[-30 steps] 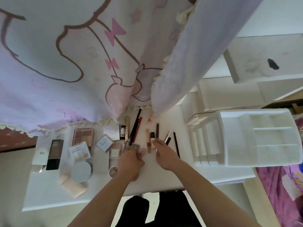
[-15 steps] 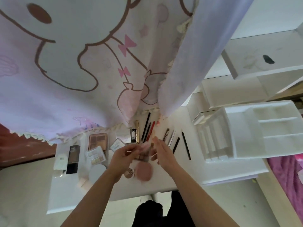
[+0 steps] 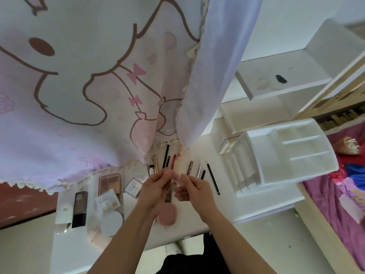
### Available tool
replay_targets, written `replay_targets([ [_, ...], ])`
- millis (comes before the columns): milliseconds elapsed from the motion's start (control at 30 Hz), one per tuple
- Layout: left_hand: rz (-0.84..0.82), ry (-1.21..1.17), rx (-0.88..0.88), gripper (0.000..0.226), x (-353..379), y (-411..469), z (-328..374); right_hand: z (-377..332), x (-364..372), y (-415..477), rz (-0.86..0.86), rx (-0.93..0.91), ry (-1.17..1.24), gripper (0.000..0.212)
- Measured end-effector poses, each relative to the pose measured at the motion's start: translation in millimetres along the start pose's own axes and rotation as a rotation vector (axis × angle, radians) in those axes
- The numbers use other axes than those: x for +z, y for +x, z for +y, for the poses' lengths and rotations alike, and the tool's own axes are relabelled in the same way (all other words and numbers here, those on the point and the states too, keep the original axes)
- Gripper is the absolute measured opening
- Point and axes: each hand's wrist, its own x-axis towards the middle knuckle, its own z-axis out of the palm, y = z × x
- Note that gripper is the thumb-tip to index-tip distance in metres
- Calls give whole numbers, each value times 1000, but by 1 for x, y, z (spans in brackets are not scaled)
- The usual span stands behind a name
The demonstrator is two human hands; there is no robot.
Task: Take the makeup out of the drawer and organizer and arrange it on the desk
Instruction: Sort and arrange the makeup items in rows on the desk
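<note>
Head view: the left hand [image 3: 156, 187] and right hand [image 3: 195, 188] are rising off the surface [image 3: 246, 204], fingers [image 3: 167, 173] now pinching a pale pink tube [image 3: 175, 177] between them; arranging is likely continuing.

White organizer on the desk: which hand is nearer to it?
Right. The right hand is left of the organizer, with a black pencil lying between them. The left hand is farther left, beyond the right hand. Both pinch a pale tube.

Pinching small pale pink item [image 3: 174, 177] between left hand [image 3: 156, 186] and right hand [image 3: 194, 187] above white tabletop [image 3: 197, 220]; dusty-pink oval puff [image 3: 167, 215] lying below.
</note>
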Motion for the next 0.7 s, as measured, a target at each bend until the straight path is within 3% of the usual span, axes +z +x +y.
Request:
replay_targets([
  [133,10,-8,25,30,17,-8,7,-12,-5,-6,31,-15,80,24],
  [233,31,7,57,13,23,-10,11,-22,-3,-8,-1,50,66,42],
  [367,85,-52,57,36,32,-13,14,-31,6,-8,51,11,37,51],
  [533,166,-172,33,22,39,-24,26,-33,8,-14,71,-466,-410,18],
  [633,156,-154,71,27,39,-31,39,-37,8,-22,38,-450,-282,12],
  [700,146,-165,107,22,36,-33,49,-49,8,-29,-24,-312,-94,25],
])
